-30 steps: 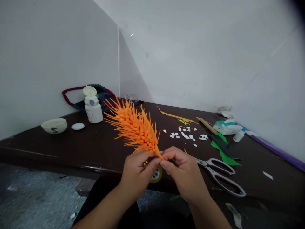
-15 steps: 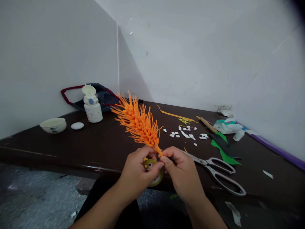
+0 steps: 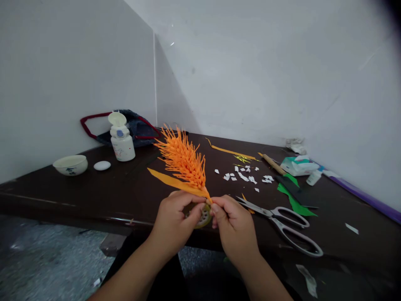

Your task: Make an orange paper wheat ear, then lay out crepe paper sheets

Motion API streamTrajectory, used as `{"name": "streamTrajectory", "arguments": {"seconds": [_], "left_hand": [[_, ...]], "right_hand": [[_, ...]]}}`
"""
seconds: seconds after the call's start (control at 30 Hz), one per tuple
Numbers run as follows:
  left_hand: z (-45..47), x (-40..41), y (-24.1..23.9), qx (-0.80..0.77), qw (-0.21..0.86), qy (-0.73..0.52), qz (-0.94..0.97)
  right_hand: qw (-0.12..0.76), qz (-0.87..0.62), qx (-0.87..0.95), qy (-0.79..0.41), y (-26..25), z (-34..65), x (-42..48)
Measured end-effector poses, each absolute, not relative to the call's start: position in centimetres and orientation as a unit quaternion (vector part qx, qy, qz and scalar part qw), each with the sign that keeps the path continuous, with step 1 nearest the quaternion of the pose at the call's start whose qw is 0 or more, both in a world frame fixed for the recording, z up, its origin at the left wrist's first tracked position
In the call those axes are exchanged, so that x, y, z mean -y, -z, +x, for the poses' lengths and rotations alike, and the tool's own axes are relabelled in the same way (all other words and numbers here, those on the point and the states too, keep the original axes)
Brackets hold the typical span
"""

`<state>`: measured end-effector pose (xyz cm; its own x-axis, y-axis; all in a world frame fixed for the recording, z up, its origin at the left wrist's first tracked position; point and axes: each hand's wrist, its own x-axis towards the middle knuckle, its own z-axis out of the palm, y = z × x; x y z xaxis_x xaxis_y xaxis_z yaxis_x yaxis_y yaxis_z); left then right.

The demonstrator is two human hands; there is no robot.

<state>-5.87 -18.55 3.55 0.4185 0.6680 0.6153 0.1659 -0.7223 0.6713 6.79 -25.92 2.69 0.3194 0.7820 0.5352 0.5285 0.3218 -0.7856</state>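
Note:
An orange handmade wheat ear point(image 3: 184, 159), apparently crepe paper, leans up and to the left above the table's front edge. My right hand point(image 3: 233, 223) is closed, pinching its stem between thumb and forefinger. A long yellow-orange paper leaf point(image 3: 171, 180) lies along the left side of the ear and points left. Its base is pinched at the stem by my left hand point(image 3: 175, 221), thumb and forefinger together. A roll of clear yellowish tape point(image 3: 205, 216) shows behind the fingers, partly hidden; I cannot tell whether a finger holds it.
Open-bladed scissors point(image 3: 272, 213) lie to the right of my hands. Beyond are white paper scraps point(image 3: 244, 176), an orange strip point(image 3: 230, 151), green paper point(image 3: 294, 200) and a tissue pack point(image 3: 299, 166). On the left stand a bowl point(image 3: 70, 166), a white lid point(image 3: 102, 166) and a bottle point(image 3: 123, 146).
The yellow-orange leaf has swung out to the left from behind the ear. The ear has turned a little more upright, and my left hand has shifted slightly left.

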Motion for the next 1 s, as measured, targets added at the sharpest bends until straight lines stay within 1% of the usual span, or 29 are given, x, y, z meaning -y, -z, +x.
{"name": "streamTrajectory", "arguments": {"seconds": [0.13,0.27,0.4,0.5,0.57,0.7,0.8,1.0], "left_hand": [[-5.6,18.5,-3.3,-0.255,0.329,-0.478,0.773],[-5.7,18.2,-3.2,-0.267,0.373,-0.461,0.76],[-5.7,18.0,-3.3,-0.276,0.344,-0.444,0.779],[-5.7,18.1,-3.6,-0.253,0.338,-0.438,0.794],[-5.7,18.1,-3.7,-0.239,0.353,-0.432,0.795],[-5.6,18.0,-3.7,-0.23,0.373,-0.419,0.795],[-5.5,18.0,-3.7,-0.227,0.35,-0.421,0.805],[-5.5,18.3,-3.7,-0.276,0.261,-0.418,0.825]], "right_hand": [[0.57,-0.573,0.584,-0.081,-2.5,6.9,25.8],[0.578,-0.581,0.566,-0.092,-2.4,7.0,25.8],[0.613,-0.583,0.498,-0.193,-2.0,6.8,25.7],[0.655,-0.537,0.467,-0.256,-1.7,6.7,25.6],[0.666,-0.515,0.468,-0.268,-1.5,6.7,25.5],[0.657,-0.525,0.467,-0.274,-1.5,6.6,25.5],[0.653,-0.532,0.46,-0.279,-1.6,6.6,25.5],[0.645,-0.533,0.466,-0.288,-1.8,6.7,25.5]]}}
